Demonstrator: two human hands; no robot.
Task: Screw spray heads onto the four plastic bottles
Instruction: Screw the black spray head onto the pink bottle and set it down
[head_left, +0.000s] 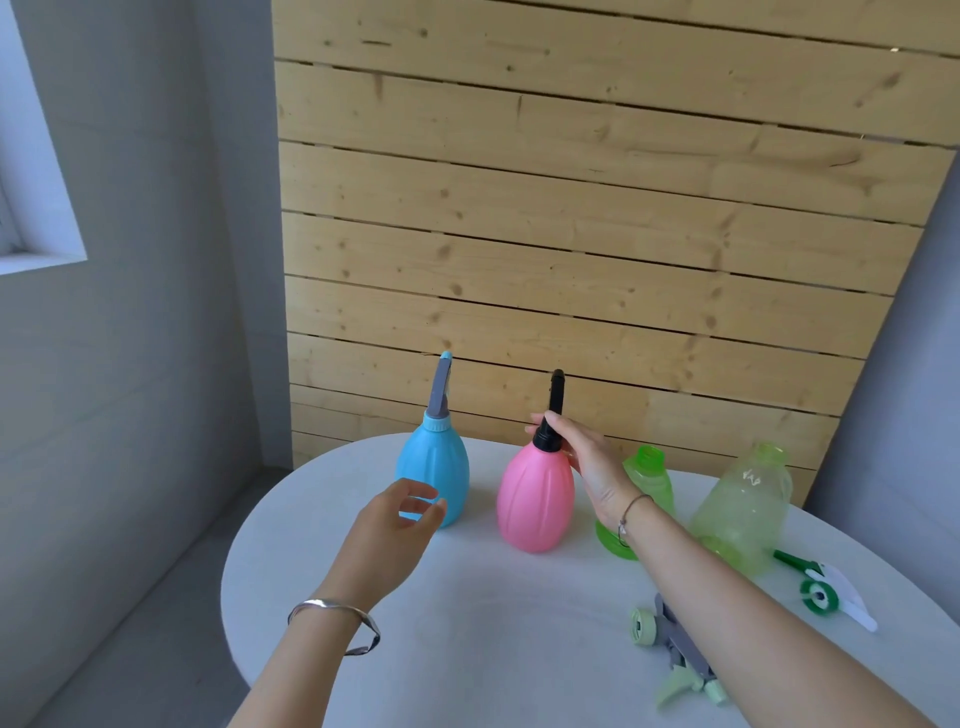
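Observation:
A blue bottle (434, 470) stands upright at the back left of the white table (467, 597), with a grey spray head on it. Right of it a pink bottle (535, 499) stands upright with a black spray head (551, 415). My right hand (587, 462) grips the black head at its collar. My left hand (400, 525) hovers open in front of the blue bottle, touching nothing. Two green bottles stand open-necked: a small one (649, 478) partly behind my right wrist, and a large pale one (743, 504). A grey-green spray head (670, 649) and a white-green spray head (826, 592) lie on the table.
A slatted wooden panel (571, 234) leans right behind the table. Grey walls stand to the left and right, with a window ledge (41, 260) at the left. The table's rounded left edge drops to a grey floor (156, 597).

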